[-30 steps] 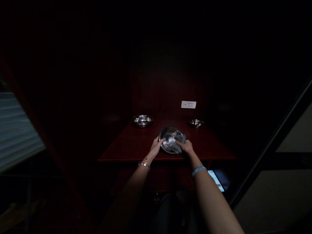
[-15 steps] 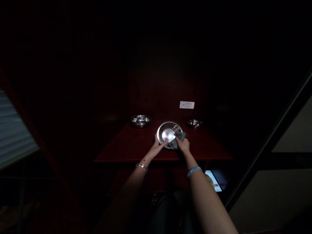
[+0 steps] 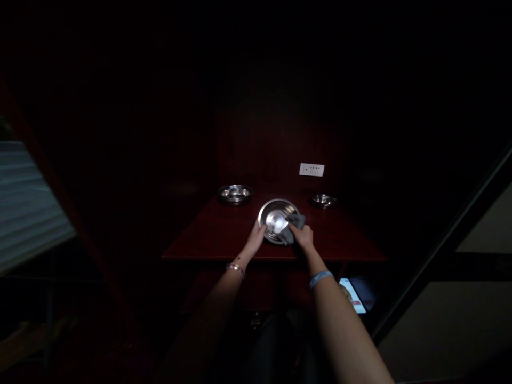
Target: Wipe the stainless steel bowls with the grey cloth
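Note:
A shiny steel bowl (image 3: 276, 218) is tilted toward me above the dark red table, its bright inside showing. My left hand (image 3: 255, 239) grips its left rim, thumb on the inner edge and fingers hidden behind. In my right hand (image 3: 303, 235) is a bunched grey cloth (image 3: 288, 233), pressed over the bowl's lower right rim, part of it inside. Some fingers of the right hand are hidden by the cloth and the bowl.
The dark red table (image 3: 208, 240) holds a wider steel dish (image 3: 235, 198) at back left and a small steel bowl (image 3: 324, 201) at back right. A white socket plate (image 3: 311, 169) is on the wall behind. Low on the right glows a phone (image 3: 353, 296). The surroundings are very dark.
My left thumb has drawn back from the bowl's inside toward its left rim. The cloth stays at the lower right rim. The whole view has shifted slightly.

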Motion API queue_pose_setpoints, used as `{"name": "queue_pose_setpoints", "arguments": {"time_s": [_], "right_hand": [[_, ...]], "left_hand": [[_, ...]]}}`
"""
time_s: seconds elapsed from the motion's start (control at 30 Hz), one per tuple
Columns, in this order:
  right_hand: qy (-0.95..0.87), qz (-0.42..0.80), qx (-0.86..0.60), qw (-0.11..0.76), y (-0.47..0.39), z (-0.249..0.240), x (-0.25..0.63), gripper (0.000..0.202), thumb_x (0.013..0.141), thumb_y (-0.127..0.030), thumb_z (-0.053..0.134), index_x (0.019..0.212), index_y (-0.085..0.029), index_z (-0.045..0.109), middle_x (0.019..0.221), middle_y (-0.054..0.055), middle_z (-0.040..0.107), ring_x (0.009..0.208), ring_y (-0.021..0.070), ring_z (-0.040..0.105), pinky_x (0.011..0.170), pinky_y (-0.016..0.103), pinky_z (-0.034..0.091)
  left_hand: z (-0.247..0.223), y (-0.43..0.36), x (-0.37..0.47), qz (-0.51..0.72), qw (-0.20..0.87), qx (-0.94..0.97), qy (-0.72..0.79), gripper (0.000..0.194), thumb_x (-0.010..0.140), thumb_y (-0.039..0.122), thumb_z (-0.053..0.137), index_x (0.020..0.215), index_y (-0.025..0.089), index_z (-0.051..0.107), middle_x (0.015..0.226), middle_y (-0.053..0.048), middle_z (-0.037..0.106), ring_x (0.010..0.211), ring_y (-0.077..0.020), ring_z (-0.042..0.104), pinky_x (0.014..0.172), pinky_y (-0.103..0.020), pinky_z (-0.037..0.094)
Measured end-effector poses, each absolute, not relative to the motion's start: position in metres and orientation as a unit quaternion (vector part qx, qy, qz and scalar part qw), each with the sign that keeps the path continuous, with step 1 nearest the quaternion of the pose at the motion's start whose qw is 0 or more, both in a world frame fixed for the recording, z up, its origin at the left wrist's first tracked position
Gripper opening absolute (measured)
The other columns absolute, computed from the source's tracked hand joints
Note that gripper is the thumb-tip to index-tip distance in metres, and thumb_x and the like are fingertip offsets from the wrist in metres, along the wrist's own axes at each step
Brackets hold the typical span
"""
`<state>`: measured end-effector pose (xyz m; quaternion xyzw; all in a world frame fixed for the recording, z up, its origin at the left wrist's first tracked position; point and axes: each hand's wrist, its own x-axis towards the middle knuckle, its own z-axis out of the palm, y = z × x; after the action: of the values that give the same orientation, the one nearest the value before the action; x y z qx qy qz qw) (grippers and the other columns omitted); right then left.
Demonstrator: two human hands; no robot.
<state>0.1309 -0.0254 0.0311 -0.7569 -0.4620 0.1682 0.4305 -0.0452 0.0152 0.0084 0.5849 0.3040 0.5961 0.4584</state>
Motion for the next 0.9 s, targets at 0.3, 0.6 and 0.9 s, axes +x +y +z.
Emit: {"name": "queue_pose_setpoints", "arguments": {"time_s": [0.3,0.6,0.9], "right_hand": [[-0.407,0.145,-0.758,0.489,-0.039,0.044,0.134,0.062,0.073,-0.067,0.055,0.102,-0.015,0.071,0.099,0.017,0.07,0.095,0.0269,0.067,0.081,0.034,0.05],[-0.248,0.134,-0.735,0.616,-0.038,0.05,0.157,0.058,0.086,-0.057,0.037,0.105,-0.01,0.066,0.11,0.021,0.067,0.106,0.0291,0.063,0.087,0.035,0.048],[-0.303,0.019,-0.715,0.63,-0.055,0.072,0.151,0.048,0.092,-0.037,0.03,0.126,-0.007,0.047,0.125,0.02,0.059,0.116,0.0259,0.057,0.096,0.032,0.043]], "left_hand": [[-0.001,0.022,-0.044,0.615,0.427,0.577,0.325,0.047,0.089,0.037,0.046,0.13,0.015,0.052,0.135,-0.011,0.056,0.128,-0.0233,0.049,0.112,-0.038,0.031],[0.004,0.019,-0.047,0.618,0.422,0.558,0.358,0.045,0.091,0.04,0.043,0.127,0.015,0.053,0.133,-0.011,0.058,0.127,-0.022,0.05,0.113,-0.037,0.03],[0.011,0.011,-0.045,0.606,0.447,0.552,0.358,0.045,0.091,0.043,0.044,0.123,0.015,0.057,0.13,-0.012,0.06,0.125,-0.0246,0.052,0.111,-0.04,0.034]]}}
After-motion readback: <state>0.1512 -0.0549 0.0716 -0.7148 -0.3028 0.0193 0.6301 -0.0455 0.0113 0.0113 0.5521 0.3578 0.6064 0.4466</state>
